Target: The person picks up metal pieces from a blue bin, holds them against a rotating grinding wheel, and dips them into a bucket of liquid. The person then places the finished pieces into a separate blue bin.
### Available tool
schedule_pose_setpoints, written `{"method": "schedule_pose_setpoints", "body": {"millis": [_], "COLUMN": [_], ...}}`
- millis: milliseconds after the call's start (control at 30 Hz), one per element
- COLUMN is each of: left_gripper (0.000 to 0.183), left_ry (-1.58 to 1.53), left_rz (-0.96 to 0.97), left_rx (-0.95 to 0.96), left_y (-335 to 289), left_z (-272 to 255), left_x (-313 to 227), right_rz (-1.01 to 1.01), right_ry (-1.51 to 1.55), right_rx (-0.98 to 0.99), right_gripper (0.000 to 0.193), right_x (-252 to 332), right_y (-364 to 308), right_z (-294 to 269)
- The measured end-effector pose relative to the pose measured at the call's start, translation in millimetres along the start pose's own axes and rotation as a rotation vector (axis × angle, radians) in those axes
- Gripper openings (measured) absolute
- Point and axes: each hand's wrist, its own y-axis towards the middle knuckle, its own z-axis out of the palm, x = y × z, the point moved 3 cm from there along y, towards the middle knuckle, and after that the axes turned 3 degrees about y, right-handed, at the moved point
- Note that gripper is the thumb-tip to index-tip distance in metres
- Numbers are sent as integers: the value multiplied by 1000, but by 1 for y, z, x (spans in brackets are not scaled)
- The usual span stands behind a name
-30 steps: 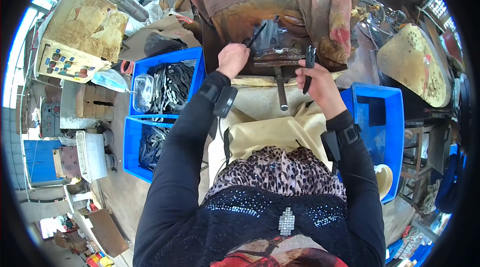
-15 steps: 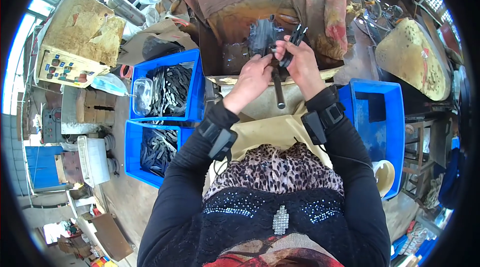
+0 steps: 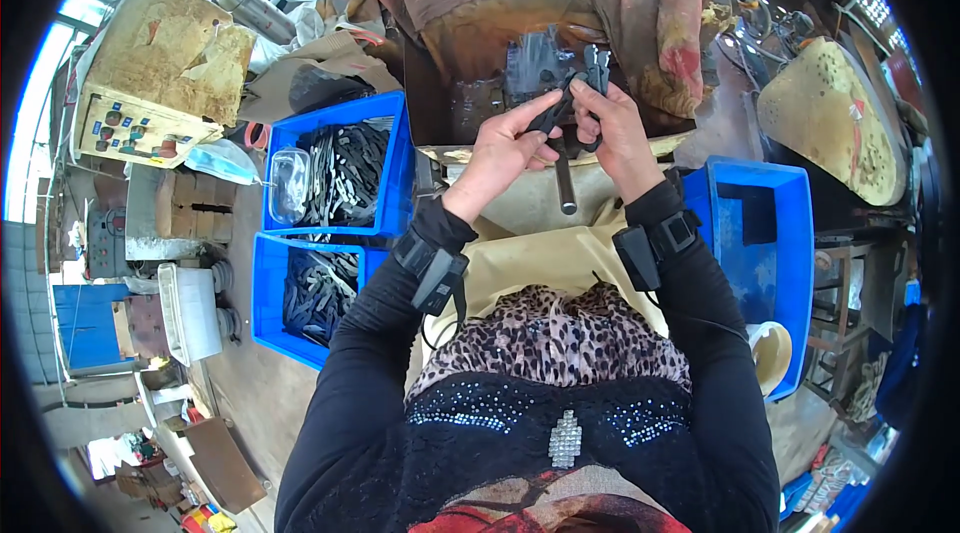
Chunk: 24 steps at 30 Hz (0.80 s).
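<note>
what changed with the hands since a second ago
The left hand moved right and the right hand slightly left and up, bringing them close together over the dark pieces. Still the same: the right hand gripping pieces, the blue bins in place.

Left hand point(image 3: 508, 143): moved rightward | right hand point(image 3: 620, 133): formerly well apart from left, now meeting it at dark strips point(image 3: 597, 69)

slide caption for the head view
Left hand and right hand hold dark flat pieces, blue bins on both sides.
</note>
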Motion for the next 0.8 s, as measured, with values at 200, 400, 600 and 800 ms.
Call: {"method": "schedule_pose_setpoints", "body": {"millis": [200,400,600,800], "left_gripper": [49,40,32,24], "left_ry": [-34,3,-22,550], "left_rz": [48,80,80,261], "left_rx": [-25,-88,-80,-196], "left_y": [9,16,10,11], "left_z": [-5,-10,0,-6], "left_x": [8,20,16,11], "right_rz": [-14,-62,-125,-48], "right_ry": [14,-120,-251,-78], "right_rx": [-75,-138,-198,-105], "right_gripper": [11,17,21,21], "right_x": [1,6,9,10], "right_y": [0,-2,-4,-7], "right_z": [-4,5,10,15]}}
